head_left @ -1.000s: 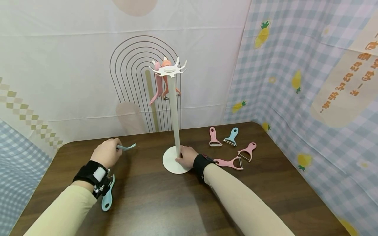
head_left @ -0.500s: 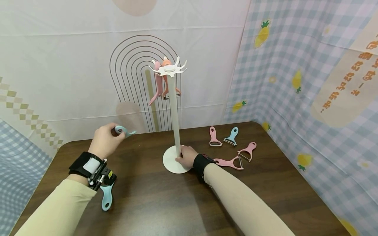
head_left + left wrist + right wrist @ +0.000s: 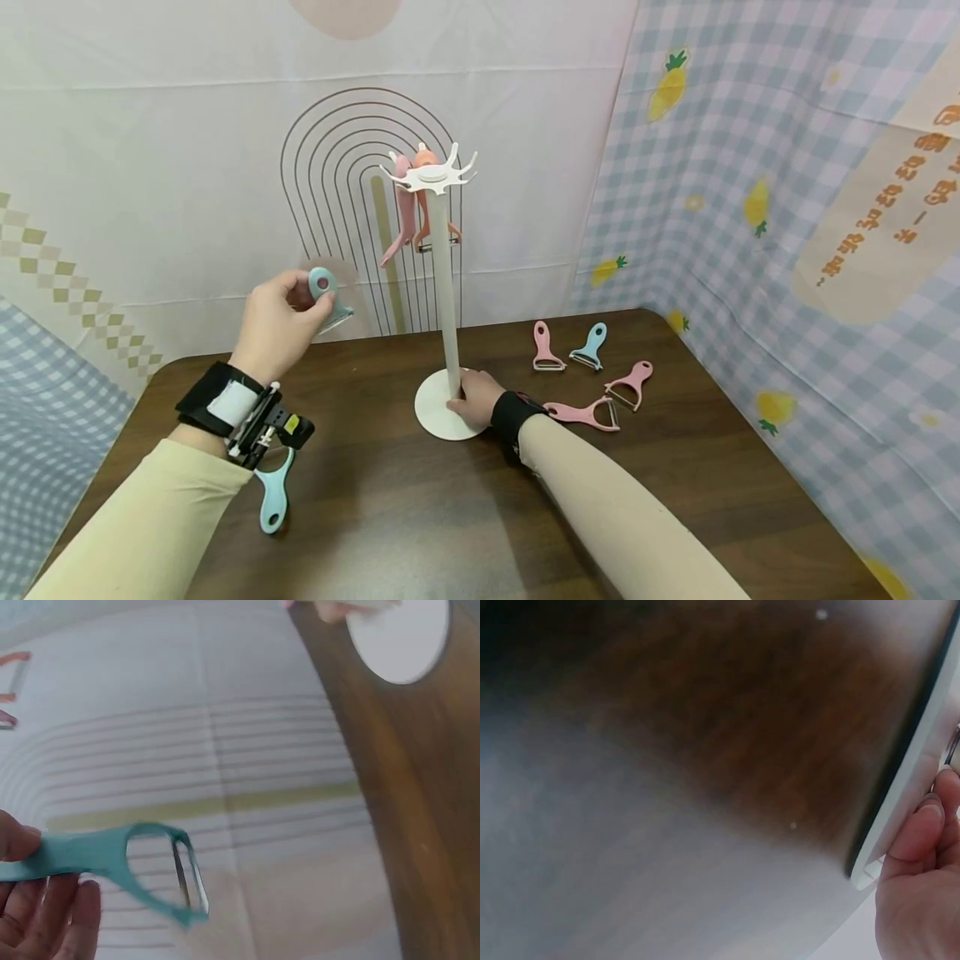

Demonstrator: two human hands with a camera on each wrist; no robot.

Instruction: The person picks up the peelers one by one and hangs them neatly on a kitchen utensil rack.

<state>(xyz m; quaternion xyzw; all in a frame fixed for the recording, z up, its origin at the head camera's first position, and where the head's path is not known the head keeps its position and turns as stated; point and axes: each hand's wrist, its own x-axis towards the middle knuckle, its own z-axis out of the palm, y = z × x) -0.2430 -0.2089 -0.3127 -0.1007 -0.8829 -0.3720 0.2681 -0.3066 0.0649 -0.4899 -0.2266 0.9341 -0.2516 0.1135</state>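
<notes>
head view shows the left hand (image 3: 277,325) raised above the far left part of the table (image 3: 390,517), with its fingers and thumb pinching the handle of a blue peeler (image 3: 325,293). the peeler is in the air, left of the stand (image 3: 442,292) and lower than the hooks at its top. in the left wrist view the blade end of this peeler (image 3: 161,874) points away from the palm, and the hole end of the handle is hidden inside the fingers (image 3: 52,915).

the right hand (image 3: 475,398) rests low on the stand, fingers curled around the pole just above the round base; in the right wrist view the fingertips (image 3: 919,832) touch the rim of the base.

two pink peelers (image 3: 412,212) hang already on the far side of the crown. the near and left hooks look free.

to do this step well, i think the grip should move a little so that the hole in the handle comes out of the fingers, because the hook must pass through it. the peeler should go higher than the crown, then come down on a free hook at the left side, away from the hanging ones. the right hand should keep the base flat on the table, since the stand is tall and thin and a push at the top may tip it.

another blue peeler (image 3: 273,500) lies near the left wrist, and four more peelers (image 3: 592,375) lie to the right of the base.
</notes>
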